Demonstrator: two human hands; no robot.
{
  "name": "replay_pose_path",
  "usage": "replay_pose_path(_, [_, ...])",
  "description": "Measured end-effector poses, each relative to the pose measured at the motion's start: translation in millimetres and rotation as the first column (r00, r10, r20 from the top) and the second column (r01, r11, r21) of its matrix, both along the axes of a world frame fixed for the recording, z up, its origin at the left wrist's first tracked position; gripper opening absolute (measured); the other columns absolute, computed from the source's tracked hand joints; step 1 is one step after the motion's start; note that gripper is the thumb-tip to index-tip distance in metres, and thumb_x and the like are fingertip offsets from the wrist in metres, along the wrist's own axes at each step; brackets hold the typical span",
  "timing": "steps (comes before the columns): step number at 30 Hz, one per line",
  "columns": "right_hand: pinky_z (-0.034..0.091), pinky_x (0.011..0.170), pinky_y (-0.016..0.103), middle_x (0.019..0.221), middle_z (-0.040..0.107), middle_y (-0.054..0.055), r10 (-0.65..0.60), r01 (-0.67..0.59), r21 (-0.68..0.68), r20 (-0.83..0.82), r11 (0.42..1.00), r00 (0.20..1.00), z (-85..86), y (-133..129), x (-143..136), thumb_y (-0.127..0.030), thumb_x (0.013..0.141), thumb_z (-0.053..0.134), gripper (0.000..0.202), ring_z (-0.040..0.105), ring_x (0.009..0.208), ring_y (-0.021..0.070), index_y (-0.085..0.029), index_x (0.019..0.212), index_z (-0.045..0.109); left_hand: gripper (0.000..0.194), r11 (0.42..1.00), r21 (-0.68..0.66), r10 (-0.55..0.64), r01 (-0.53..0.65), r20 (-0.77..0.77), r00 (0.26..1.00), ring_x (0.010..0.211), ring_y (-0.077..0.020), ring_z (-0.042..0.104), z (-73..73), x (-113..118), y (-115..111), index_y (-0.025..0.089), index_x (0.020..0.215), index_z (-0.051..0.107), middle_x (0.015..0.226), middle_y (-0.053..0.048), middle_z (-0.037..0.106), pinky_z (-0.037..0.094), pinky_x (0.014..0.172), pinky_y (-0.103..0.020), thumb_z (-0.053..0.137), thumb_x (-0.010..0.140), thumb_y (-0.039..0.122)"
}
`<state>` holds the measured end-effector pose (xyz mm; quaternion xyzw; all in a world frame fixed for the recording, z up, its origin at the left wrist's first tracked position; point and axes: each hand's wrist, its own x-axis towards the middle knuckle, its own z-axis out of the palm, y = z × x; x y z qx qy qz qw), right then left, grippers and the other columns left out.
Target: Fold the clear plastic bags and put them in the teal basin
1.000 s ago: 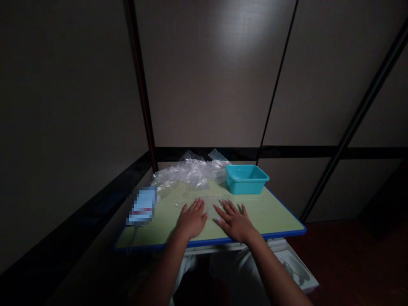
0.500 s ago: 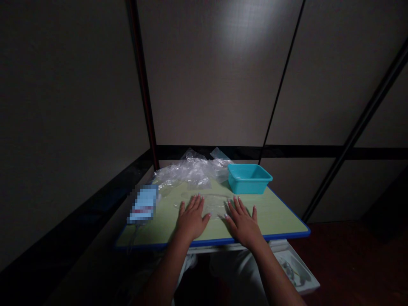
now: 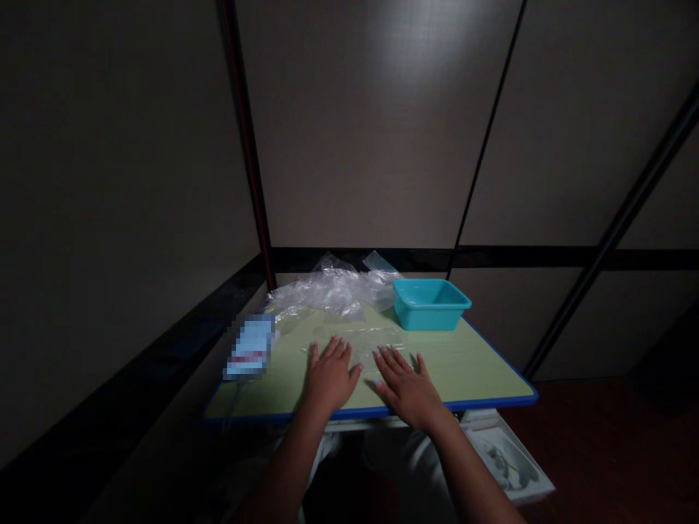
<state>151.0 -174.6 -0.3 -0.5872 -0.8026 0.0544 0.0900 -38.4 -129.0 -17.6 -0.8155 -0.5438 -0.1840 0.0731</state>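
Note:
A clear plastic bag [image 3: 365,340] lies flattened on the light green table [image 3: 480,371]. My left hand [image 3: 330,375] rests palm down at the bag's left side, fingers spread. On the right part of the bag, my right hand [image 3: 407,386] is also palm down with its fingers stretched out. Neither hand grips anything. Parts of the bag are hidden beneath the fingers, and its outline is faint against the tabletop.
Crumpled clear plastic bags [image 3: 338,291] are heaped along the table's back. A turquoise basin [image 3: 429,316] stands at the back right. At the left edge is a blurred-out blue object [image 3: 251,348]. An open white drawer [image 3: 529,473] juts out below the right side.
My right hand has shifted left and slightly toward me across the bag. My left hand stays nearly in place. The whole view has moved slightly.

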Motion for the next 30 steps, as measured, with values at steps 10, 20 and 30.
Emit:
replay_pose_path(10, [0.004, 0.105, 0.064, 0.151, 0.017, 0.004, 0.012, -0.012, 0.024, -0.005, 1.0, 1.0, -1.7, 0, 1, -0.059, 0.092, 0.017, 0.062, 0.012, 0.14, 0.0267, -0.028, 0.145, 0.017, 0.055, 0.998, -0.064, 0.005, -0.003, 0.041, 0.999, 0.137, -0.0276, 0.026, -4.6, -1, 5, 0.02, 0.134, 0.045, 0.142, -0.01, 0.041, 0.012, 0.109, -0.058, 0.034, 0.09, 0.051])
replay_pose_path(20, [0.011, 0.105, 0.063, 0.152, 0.019, 0.005, 0.041, -0.024, 0.229, -0.067, 0.973, 0.997, -12.2, -3, 8, -0.054, 0.09, 0.035, 0.057, 0.015, 0.139, 0.028, -0.033, 0.143, 0.028, 0.034, 0.997, 0.04, -0.076, 0.071, 0.146, 0.986, 0.129, -0.0251, 0.038, 5.3, -5, -1, 0.023, 0.118, 0.058, 0.131, -0.007, 0.054, 0.019, 0.109, -0.05, 0.046, 0.089, 0.037])
replay_pose_path(30, [0.01, 0.108, 0.058, 0.134, 0.052, 0.004, 0.217, -0.185, 0.234, -0.12, 0.955, 0.969, -1.5, -15, 12, -0.046, 0.09, 0.044, 0.035, 0.029, 0.134, 0.0264, -0.029, 0.115, 0.062, 0.03, 0.999, 0.037, -0.02, 0.013, 0.19, 0.982, 0.127, -0.0245, 0.041, 0.4, -6, 3, 0.022, 0.116, 0.058, 0.126, -0.007, 0.057, 0.021, 0.108, -0.05, 0.046, 0.09, 0.027])
